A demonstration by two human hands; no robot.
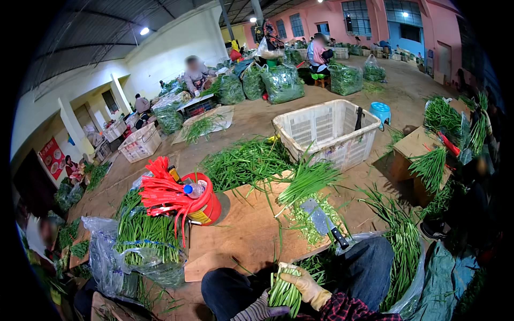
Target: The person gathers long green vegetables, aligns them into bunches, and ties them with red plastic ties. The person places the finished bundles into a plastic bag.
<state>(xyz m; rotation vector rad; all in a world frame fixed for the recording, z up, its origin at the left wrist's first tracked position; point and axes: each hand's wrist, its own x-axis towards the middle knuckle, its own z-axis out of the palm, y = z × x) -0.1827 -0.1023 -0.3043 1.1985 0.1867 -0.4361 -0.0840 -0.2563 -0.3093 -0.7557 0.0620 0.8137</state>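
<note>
Low in front of me, between my knees, both hands close around a bundle of long green chive-like stalks (284, 297). My left hand (263, 308), in a grey and purple knit glove, grips its lower left side. A cream rubber glove covers my right hand (305, 284), whose fingers wrap the bundle's upper part. Ahead lies a wooden board (237, 240). On its right side a cleaver (321, 218) with a black handle rests over chopped pale stalk ends (307, 230). Beside the blade is another bunch of green stalks (307, 180).
A red bucket (215, 208) holding red straps (162, 188) and a bottle stands at the board's left. Stalks in plastic (148, 232) lie left, more stalks (401, 257) right. Beyond are a heap of greens (249, 162), a white crate (333, 152), a blue stool (380, 112) and several people.
</note>
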